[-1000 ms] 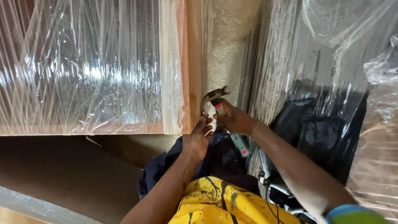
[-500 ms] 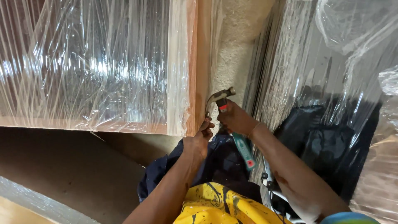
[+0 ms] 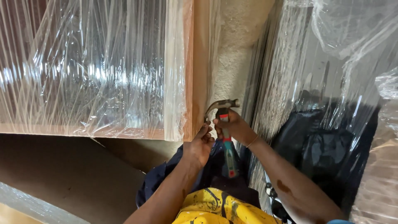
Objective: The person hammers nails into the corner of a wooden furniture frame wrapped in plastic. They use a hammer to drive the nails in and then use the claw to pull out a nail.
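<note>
I see the claw hammer at the middle of the view, its metal head up against the right edge of the wooden frame. My right hand is closed around the handle just below the head; the teal grip of the handle hangs down past my wrist. My left hand sits just beside it, fingers curled against the frame's lower corner, right where the claw meets the wood. I cannot tell whether those fingers pinch anything: the spot is too small and partly covered by the hammer.

The frame and the panel left of it are wrapped in clear plastic film, whose glare hides most of the surface beneath. Behind the hammer stands a rough pale wall. To the right, more film covers something dark that I cannot identify. Below my arms I see dark blue cloth and a yellow garment with black marks, cut off at the bottom edge.
</note>
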